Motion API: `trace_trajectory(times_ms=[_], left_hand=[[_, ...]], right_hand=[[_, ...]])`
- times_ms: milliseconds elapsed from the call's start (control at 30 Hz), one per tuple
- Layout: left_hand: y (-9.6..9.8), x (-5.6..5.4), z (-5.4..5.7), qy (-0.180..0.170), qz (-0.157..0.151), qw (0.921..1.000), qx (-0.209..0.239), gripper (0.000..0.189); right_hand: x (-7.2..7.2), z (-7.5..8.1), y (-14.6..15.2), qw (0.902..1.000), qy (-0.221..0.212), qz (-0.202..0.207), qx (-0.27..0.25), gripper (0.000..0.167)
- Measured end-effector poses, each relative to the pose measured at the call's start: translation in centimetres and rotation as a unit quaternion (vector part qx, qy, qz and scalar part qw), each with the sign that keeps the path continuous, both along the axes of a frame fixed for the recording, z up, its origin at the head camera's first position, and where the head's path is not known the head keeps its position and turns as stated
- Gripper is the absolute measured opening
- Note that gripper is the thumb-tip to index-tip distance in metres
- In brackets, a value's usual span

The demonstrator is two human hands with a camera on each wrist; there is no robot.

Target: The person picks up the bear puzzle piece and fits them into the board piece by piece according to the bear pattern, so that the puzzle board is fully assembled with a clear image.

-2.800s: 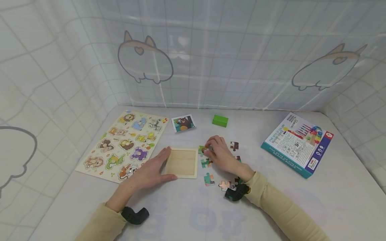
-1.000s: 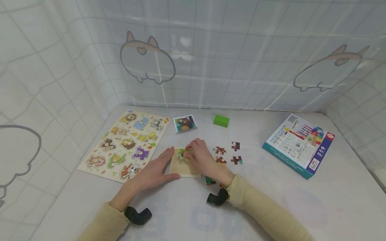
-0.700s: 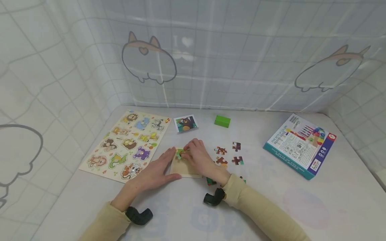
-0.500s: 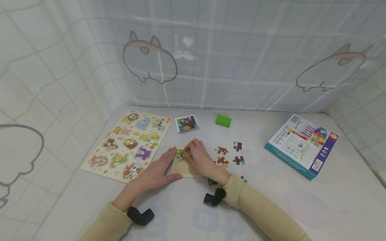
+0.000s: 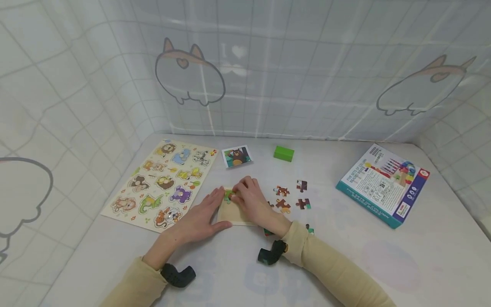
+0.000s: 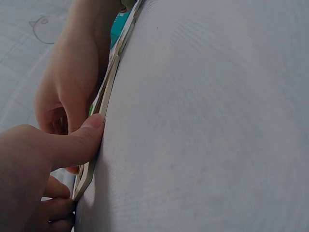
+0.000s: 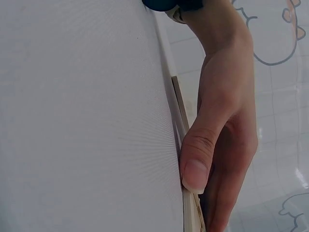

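Observation:
My right hand (image 5: 253,204) pinches a green-and-brown jigsaw piece (image 5: 227,198) at the far left corner of a square wooden puzzle tray (image 5: 230,217). Around the tray's left side lies my left hand (image 5: 195,221), its fingers stretched along the left edge and its thumb at the near edge. In the left wrist view the left thumb presses the tray's rim (image 6: 110,82), with the right hand (image 6: 72,77) behind it. The right wrist view shows the left hand (image 7: 219,125) against the rim; the right hand's fingertips are hidden there. Loose bear jigsaw pieces (image 5: 283,206) lie right of the tray, some partly covered by the right arm.
An animal peg board (image 5: 157,179) lies at the left. Behind the tray are a bear picture card (image 5: 237,157) and a green block (image 5: 284,153). A boxed bead set (image 5: 383,183) lies at the right. A patterned cloth wall (image 5: 291,85) rises behind.
My right hand has carried the green-and-brown piece leftward from beside the tray into its far left corner, where it has stayed with small shifts. The left hand has kept its place at the tray.

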State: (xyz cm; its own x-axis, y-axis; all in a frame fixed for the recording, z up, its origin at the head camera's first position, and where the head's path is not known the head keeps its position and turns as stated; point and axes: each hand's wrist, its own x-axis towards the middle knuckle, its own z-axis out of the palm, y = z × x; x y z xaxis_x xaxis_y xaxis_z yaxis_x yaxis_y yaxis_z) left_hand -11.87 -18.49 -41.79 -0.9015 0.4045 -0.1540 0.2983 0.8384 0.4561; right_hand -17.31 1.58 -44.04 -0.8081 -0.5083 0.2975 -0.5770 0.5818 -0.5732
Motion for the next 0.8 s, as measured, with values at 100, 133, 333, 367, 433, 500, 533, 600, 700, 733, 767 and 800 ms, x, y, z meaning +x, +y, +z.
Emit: trace_trajectory(times_ms=[100,133,333,367,433,500,533,600,700,733,767,800], left_hand=[[-0.02,0.02,-0.04,0.002,-0.001,1.0000,0.000,0.095],[-0.03,0.01,-0.06,0.003,-0.001,1.0000,-0.001,0.095],[-0.04,-0.02,-0.11,0.007,-0.004,1.0000,-0.001,0.095],[-0.06,0.00,-0.13,0.007,-0.005,1.0000,-0.002,0.095],[-0.06,0.01,-0.15,0.009,-0.007,0.9999,-0.003,0.095],[-0.06,0.03,-0.15,0.011,-0.008,0.9999,-0.005,0.094],[-0.06,0.04,-0.15,0.011,-0.009,0.9999,-0.006,0.094],[-0.02,0.05,-0.13,0.014,-0.011,0.9998,-0.009,0.093],[0.00,0.12,-0.10,0.019,-0.015,0.9996,-0.016,0.092],[0.02,0.13,-0.07,0.019,-0.016,0.9995,-0.018,0.092],[0.03,0.15,-0.05,0.020,-0.016,0.9994,-0.021,0.092],[0.05,0.17,-0.02,0.021,-0.017,0.9994,-0.022,0.091]], right_hand=[[0.00,-0.09,0.01,1.0000,0.006,0.001,-0.002,0.016],[0.00,-0.10,0.01,1.0000,0.006,0.000,-0.004,0.016],[-0.01,-0.01,-0.04,1.0000,0.006,-0.007,-0.003,0.015],[-0.02,-0.01,-0.05,0.9999,0.005,-0.010,-0.002,0.015],[-0.06,-0.03,-0.07,0.9999,0.000,-0.014,-0.003,0.015],[-0.11,-0.10,-0.09,0.9998,-0.002,-0.019,-0.003,0.015],[-0.13,-0.15,-0.10,0.9998,-0.002,-0.022,-0.003,0.015],[-0.16,-0.21,-0.12,0.9997,-0.005,-0.026,-0.002,0.017],[-0.19,-0.24,-0.14,0.9996,-0.003,-0.029,0.000,0.021],[-0.20,-0.24,-0.14,0.9996,-0.003,-0.029,0.000,0.022],[-0.20,-0.24,-0.15,0.9996,-0.002,-0.030,0.001,0.023],[-0.20,-0.25,-0.15,0.9995,0.001,-0.031,0.002,0.024]])
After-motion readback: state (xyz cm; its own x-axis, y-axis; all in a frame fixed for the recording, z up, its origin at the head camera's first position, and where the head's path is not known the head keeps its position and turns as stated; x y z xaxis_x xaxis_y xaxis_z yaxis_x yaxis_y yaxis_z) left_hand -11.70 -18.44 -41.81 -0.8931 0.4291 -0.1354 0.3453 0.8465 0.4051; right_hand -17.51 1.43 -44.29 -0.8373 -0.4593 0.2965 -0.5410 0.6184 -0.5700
